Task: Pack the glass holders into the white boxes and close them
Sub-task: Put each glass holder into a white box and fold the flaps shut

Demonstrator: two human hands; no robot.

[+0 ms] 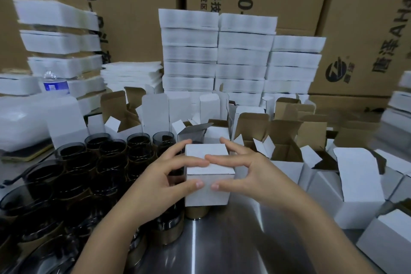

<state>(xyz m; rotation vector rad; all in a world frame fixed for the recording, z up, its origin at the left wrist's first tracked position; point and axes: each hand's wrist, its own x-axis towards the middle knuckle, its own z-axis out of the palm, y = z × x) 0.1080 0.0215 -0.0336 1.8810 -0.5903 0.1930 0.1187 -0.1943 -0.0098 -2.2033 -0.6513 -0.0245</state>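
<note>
A small white box (209,191) stands in the middle of the steel table with its top flap down. My left hand (164,184) grips it from the left, fingers on the lid and thumb on the front face. From the right, my right hand (246,173) holds it the same way, fingertips meeting on the lid. Several dark glass holders (111,158) with gold bases crowd the table to the left. A gold base (196,212) shows just under the box. Open white boxes (287,162) with brown insides stand behind and to the right.
Stacks of flat white box blanks (222,55) rise at the back, in front of big brown cartons (367,18). A water bottle (54,83) stands at the back left. Closed white boxes (355,193) lie at the right. Bare steel table (222,247) shows in front.
</note>
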